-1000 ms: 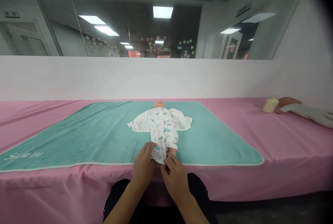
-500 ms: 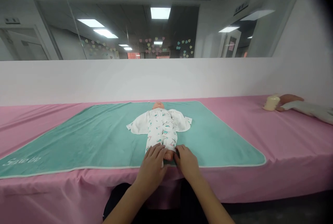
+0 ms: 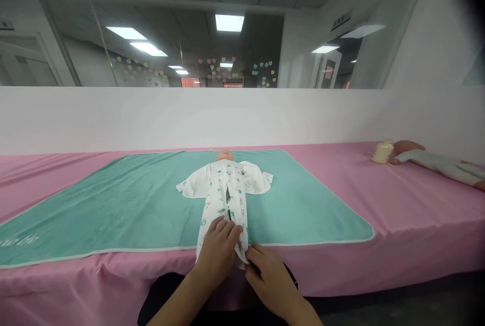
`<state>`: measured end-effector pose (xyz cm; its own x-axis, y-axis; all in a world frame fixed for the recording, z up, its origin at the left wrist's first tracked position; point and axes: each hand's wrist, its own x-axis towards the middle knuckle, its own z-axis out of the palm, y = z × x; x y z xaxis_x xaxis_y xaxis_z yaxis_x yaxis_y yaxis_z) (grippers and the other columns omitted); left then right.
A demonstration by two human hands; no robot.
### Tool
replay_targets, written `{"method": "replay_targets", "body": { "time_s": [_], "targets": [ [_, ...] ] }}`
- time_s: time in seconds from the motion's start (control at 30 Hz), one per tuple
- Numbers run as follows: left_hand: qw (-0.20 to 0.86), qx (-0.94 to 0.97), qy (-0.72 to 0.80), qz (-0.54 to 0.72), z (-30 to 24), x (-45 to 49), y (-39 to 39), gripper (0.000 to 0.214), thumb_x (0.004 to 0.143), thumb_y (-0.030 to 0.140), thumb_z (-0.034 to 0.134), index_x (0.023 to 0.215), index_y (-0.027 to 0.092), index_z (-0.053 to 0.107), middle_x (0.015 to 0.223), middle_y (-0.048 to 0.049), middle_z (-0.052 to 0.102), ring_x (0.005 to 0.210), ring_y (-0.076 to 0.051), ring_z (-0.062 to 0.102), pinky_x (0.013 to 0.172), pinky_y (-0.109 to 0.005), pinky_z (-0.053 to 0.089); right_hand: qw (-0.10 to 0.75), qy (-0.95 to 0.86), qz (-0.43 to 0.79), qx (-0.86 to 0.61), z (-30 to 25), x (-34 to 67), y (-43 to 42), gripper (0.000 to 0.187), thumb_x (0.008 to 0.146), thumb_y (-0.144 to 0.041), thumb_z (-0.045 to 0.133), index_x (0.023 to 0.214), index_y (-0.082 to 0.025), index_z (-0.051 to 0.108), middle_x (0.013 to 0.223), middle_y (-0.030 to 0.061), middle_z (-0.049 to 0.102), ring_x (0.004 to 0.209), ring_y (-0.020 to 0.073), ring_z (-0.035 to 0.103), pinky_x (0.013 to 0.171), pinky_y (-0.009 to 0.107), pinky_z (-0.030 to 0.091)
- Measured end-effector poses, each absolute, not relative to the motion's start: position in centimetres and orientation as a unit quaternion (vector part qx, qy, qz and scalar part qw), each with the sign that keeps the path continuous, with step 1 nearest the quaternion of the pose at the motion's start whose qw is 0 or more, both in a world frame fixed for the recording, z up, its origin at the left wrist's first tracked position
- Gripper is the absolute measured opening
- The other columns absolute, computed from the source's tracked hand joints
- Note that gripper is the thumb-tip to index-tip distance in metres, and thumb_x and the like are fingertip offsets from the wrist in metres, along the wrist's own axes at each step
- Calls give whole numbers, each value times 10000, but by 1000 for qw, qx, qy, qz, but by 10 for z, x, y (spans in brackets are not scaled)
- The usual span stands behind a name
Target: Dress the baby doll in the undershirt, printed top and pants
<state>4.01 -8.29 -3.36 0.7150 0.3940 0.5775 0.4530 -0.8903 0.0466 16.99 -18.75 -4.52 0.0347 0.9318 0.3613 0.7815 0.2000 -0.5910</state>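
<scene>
Head cam, romper [image 3: 222,210] between L hand [image 3: 217,250], R hand [image 3: 267,280]

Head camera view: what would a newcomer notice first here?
A baby doll in a white patterned sleepsuit lies on a teal mat on a pink-covered table, centre of view. The left hand and right hand are at the sleepsuit's lower end, nearest the camera. Far right, a second doll lies beside a cream bottle.

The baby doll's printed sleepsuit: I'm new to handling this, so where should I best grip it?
Probably the loose lower end of the white printed sleepsuit, coming from the near side, where the left hand and right hand are: it lies straight towards you, and that end overhangs the teal mat.
</scene>
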Motion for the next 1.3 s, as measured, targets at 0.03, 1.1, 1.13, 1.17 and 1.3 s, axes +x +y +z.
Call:
{"method": "replay_targets", "body": {
  "time_s": [0.03,1.1,1.13,1.17,1.3],
  "targets": [
    [40,-929,-216,-299,-34,36,-88,283,700,61,485,938,201,545,821,-44,602,820,-222,541,922,-458,369,350,-690,115,-623,-45,173,-191,146,755,-77,434,690,-199,479,754,-15,563,702,131,494,613,236,320],
    [-133,-757,-551,-324,-41,7,225,377,879,425,268,980,209,561,977,-67,636,891,-237,562,726,-296,396,658,-341,342,-578,-67,330,91,376,677,-519,613,787,-161,582,779,41,610,693,183,549,616,299,415],
    [-147,-746,-549,-347,-38,9,221,367,875,421,280,963,204,563,958,-65,636,874,-231,561,729,-297,402,678,-321,375,-545,-66,330,90,361,666,-490,636,816,-166,581,801,41,620,702,187,562,619,302,429],
    [-168,-734,-542,-373,-33,11,217,362,872,426,292,940,199,566,934,-58,636,852,-222,560,727,-294,410,690,-308,395,-522,-65,329,90,344,665,-468,644,833,-176,577,816,36,628,712,191,573,626,307,442],
    [-327,-668,-497,-448,-15,24,194,346,843,464,377,894,189,582,865,-29,639,780,-185,563,686,-282,452,711,-308,377,-507,-56,324,83,293,710,-473,577,831,-207,557,856,33,647,786,222,594,669,337,475]
  ]
}}
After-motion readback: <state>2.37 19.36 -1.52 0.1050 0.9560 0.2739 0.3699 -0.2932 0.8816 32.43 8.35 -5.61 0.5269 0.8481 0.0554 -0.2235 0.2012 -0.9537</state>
